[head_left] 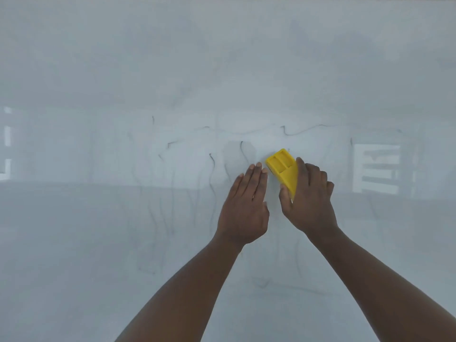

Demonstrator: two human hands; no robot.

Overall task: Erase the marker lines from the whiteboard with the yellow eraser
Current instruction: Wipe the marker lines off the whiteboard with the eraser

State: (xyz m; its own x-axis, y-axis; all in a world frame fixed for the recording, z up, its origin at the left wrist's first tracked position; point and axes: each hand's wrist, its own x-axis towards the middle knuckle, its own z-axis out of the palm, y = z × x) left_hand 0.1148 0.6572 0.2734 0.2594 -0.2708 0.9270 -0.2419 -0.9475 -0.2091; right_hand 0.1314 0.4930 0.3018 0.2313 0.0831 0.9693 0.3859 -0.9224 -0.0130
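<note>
Right hand (pixel 309 198) grips eraser (pixel 283 169) mid-frame, left hand (pixel 244 206) flat, released on whiteboard (pixel 98 70). Risk: palm smears leftover lines (pixel 212 174), probably.

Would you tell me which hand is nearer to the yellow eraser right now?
Right. The right hand grips the yellow eraser against the whiteboard; the left hand lies flat just left of it, not touching.

No legible text or labels

Tilted yellow eraser (pixel 283 170) on streaked whiteboard (pixel 98 70)
</note>
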